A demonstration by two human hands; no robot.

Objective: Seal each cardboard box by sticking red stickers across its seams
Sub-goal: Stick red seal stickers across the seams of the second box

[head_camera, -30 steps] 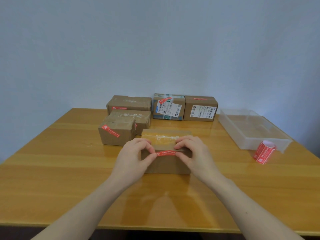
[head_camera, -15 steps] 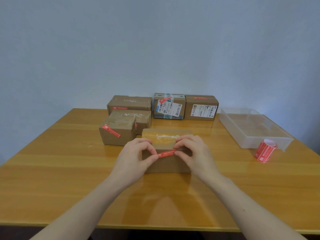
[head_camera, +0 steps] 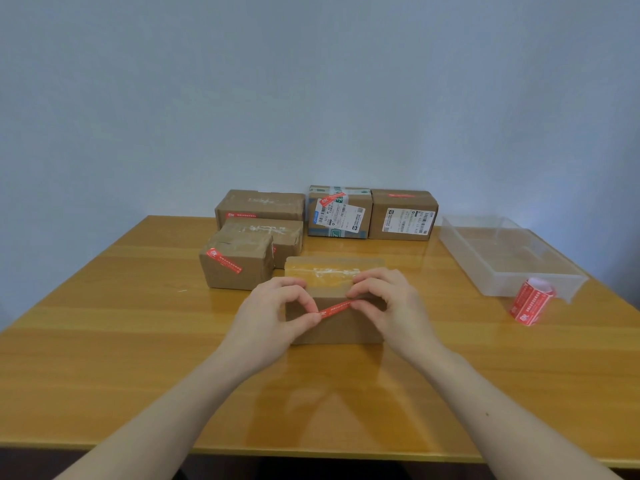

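Note:
A taped cardboard box [head_camera: 337, 325] stands in the middle of the table, right in front of me. A red sticker [head_camera: 336, 309] stretches slanted across its front upper edge. My left hand [head_camera: 273, 315] pinches the sticker's lower left end. My right hand [head_camera: 389, 303] pinches its higher right end. Whether the sticker touches the box, I cannot tell. A roll of red stickers [head_camera: 530, 301] lies on the table to the right.
Several other cardboard boxes stand behind: one with a red sticker [head_camera: 237, 265] at left, two stacked behind it [head_camera: 266, 233], and two labelled ones [head_camera: 339, 213] [head_camera: 403, 214] by the wall. A clear plastic tray [head_camera: 512, 258] sits at the right.
The sticker has tilted: its left end dropped and its right end rose a little, both hands still pinching it at the box's front edge.

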